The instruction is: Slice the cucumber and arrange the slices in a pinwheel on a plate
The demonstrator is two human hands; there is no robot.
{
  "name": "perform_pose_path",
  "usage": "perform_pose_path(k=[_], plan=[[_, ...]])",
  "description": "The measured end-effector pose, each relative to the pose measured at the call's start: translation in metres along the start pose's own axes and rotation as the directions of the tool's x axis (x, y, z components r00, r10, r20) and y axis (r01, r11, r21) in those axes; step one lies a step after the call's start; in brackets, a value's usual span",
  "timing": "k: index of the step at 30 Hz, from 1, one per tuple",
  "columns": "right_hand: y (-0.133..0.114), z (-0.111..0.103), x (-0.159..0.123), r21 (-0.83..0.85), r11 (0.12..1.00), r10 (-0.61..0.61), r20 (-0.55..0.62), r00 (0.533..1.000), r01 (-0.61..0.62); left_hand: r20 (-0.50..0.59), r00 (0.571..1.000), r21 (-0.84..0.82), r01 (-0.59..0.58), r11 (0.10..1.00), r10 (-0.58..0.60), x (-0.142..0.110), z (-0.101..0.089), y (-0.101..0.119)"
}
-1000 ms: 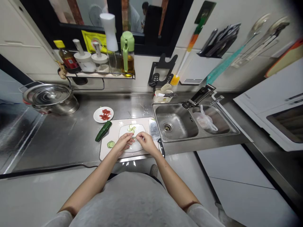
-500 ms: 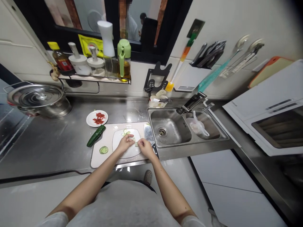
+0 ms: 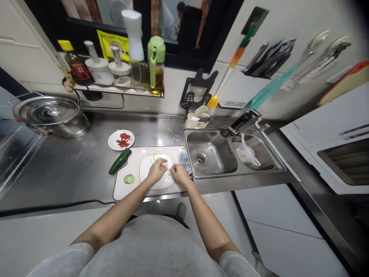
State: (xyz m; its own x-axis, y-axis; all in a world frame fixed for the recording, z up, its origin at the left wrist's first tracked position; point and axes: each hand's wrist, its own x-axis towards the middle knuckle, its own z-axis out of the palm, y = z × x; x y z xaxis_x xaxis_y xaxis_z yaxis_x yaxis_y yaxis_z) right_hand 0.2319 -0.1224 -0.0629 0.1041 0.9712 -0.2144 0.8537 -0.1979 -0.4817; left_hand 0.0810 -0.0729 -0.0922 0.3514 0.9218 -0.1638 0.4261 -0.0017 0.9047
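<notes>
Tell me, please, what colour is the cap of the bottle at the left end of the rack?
The cap is yellow, best seen in the head view.

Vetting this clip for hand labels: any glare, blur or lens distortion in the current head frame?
Head view: bright glare on the steel counter behind the cutting board; wide-angle stretch tilts the oven-like appliance at right; dark corner top right; fingers of both hands small, their grip details hard to resolve.

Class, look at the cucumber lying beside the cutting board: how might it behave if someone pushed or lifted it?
The cucumber looks long and rounded, so a sideways push would probably roll it. Its glossy green skin suggests it could feel slippery. It lies straight, without sagging, so it is likely stiff when lifted.
</notes>
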Motion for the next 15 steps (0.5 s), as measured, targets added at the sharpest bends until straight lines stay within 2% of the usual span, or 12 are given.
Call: perform_pose_path(k=[6,11,15], plan=[[-0.01,0.0,0.002,-0.211,0.977,0.044,0.003,0.999,-0.042,0.038,0.997,0.287,-0.072,0.955,0.064,0.002,-0.001,0.012],[-0.013,0.002,-0.001,-0.234,0.972,0.018,-0.011,1.0,-0.02,0.059,0.992,0.44,-0.128,0.889,0.113,0.001,0.001,0.015],[-0.013,0.005,-0.013,-0.236,0.972,-0.033,-0.05,0.998,0.02,0.018,0.984,0.534,-0.162,0.83,0.18,-0.005,-0.001,0.014]])
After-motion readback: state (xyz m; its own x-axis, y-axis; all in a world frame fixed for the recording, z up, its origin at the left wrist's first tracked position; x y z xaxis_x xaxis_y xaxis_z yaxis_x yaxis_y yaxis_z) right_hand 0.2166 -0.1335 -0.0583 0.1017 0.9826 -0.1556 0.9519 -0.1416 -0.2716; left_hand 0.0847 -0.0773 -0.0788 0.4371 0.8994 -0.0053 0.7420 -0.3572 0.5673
